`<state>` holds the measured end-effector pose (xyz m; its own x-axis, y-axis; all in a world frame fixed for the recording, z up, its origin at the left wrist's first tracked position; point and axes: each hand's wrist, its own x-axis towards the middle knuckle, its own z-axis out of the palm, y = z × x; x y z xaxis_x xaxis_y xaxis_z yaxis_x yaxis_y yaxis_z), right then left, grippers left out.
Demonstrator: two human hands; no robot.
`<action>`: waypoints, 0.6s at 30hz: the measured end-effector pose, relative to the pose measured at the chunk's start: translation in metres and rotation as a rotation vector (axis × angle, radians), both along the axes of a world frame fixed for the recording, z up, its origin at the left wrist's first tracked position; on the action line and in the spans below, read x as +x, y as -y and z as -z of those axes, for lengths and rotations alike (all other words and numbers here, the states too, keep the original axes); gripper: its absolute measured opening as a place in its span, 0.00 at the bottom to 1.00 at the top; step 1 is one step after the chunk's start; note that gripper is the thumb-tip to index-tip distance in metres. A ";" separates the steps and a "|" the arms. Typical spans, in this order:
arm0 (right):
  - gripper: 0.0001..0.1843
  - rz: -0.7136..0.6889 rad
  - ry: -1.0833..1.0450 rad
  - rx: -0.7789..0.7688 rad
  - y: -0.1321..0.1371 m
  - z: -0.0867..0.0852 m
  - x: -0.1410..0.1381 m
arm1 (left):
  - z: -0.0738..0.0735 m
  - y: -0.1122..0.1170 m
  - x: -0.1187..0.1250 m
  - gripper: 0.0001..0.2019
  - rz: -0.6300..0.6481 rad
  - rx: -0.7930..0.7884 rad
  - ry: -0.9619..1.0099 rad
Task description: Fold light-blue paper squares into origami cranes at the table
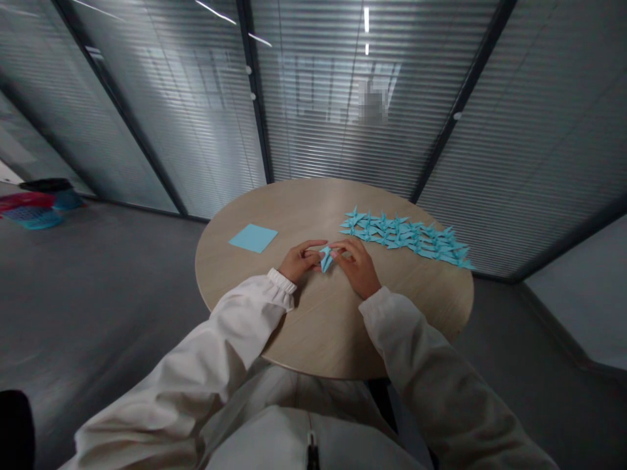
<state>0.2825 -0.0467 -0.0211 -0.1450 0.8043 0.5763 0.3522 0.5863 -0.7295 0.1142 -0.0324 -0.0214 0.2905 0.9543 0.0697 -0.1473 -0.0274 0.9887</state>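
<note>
Between my two hands, over the middle of the table, is a small piece of folded blue paper [326, 259], narrow and diamond-shaped. My left hand [300, 260] pinches its left side with thumb and fingers. On the other side, my right hand [357, 264] grips its upper right edge, fingertips close to those of the left. Left of my hands lies a flat square of blue paper [253, 238]. To the right, several folded blue paper cranes [406, 236] sit close together in rows.
The round wooden table [328, 339] has its curved front edge near my body. Behind it stands a glass wall with blinds [337, 143]. On the floor at far left are a blue basket with a red liner [32, 212] and another with a black liner [61, 192].
</note>
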 end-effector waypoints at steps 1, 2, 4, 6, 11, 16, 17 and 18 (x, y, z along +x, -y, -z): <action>0.11 -0.014 0.022 0.022 0.000 -0.001 0.001 | 0.000 0.000 -0.001 0.26 -0.006 -0.021 0.021; 0.11 -0.030 0.034 0.038 0.001 -0.003 0.002 | -0.001 0.000 -0.001 0.25 -0.012 -0.043 0.040; 0.14 -0.077 0.050 0.061 0.002 -0.005 0.003 | -0.002 0.002 -0.002 0.23 -0.012 -0.096 0.075; 0.17 -0.136 0.068 0.066 0.004 -0.007 0.002 | -0.004 0.003 -0.002 0.20 -0.009 -0.147 0.110; 0.19 -0.173 0.053 -0.047 0.007 -0.005 -0.001 | -0.003 0.003 -0.003 0.14 -0.011 -0.199 0.162; 0.13 -0.085 -0.051 -0.106 0.003 -0.002 -0.002 | 0.002 -0.002 -0.003 0.14 -0.010 -0.096 0.076; 0.13 -0.078 -0.078 -0.111 0.001 -0.002 -0.002 | 0.001 -0.002 -0.002 0.15 -0.017 -0.068 0.066; 0.13 -0.066 -0.104 -0.115 0.000 -0.001 -0.002 | 0.000 -0.001 -0.002 0.17 -0.021 -0.040 0.061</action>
<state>0.2808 -0.0466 -0.0197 -0.1436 0.8566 0.4956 0.2349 0.5160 -0.8238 0.1126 -0.0310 -0.0210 0.2671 0.9625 0.0481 -0.2072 0.0086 0.9783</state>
